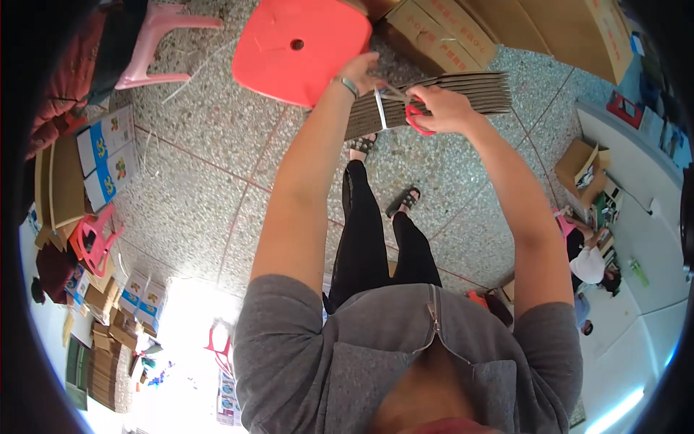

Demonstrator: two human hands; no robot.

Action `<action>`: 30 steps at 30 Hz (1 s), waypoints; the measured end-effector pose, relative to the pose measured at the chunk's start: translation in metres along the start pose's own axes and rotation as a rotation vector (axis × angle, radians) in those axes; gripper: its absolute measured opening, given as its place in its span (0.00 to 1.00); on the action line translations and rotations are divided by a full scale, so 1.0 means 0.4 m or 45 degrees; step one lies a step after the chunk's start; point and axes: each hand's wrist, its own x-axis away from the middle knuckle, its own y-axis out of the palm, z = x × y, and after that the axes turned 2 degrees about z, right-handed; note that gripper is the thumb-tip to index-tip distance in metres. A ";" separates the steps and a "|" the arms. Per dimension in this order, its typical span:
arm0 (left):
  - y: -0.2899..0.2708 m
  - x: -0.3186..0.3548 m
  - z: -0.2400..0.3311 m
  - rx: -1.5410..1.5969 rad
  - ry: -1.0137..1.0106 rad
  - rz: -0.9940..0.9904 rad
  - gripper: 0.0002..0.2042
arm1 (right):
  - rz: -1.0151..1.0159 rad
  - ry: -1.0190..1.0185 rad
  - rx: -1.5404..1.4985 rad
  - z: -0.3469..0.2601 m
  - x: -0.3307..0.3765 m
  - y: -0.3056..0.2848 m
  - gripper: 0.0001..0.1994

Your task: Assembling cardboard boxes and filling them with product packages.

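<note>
your right hand is closed on red-handled scissors at a white strap; your left hand grips the bundle of flat cardboard sheets the strap binds. one red stool sits just beyond. an open carton at right holds items too small to tell.

Red plastic stool on speckled terrazzo floor. Pink chair upper left. Large brown cartons along top. Printed white-blue boxes at left, small pink stool below them.
</note>
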 end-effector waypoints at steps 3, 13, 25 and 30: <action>-0.034 -0.030 -0.003 -0.046 0.022 -0.015 0.22 | 0.007 -0.033 -0.106 0.042 -0.018 0.061 0.30; -0.299 0.081 -0.031 0.120 1.233 0.149 0.15 | 0.149 -0.142 -0.492 0.035 -0.111 0.137 0.26; -0.625 0.514 -0.958 0.889 0.827 1.345 0.13 | -0.150 0.000 -0.353 -0.019 -0.009 0.062 0.21; -0.457 0.419 -1.119 0.837 0.866 1.268 0.11 | -0.208 -0.178 -0.429 -0.021 0.087 0.078 0.26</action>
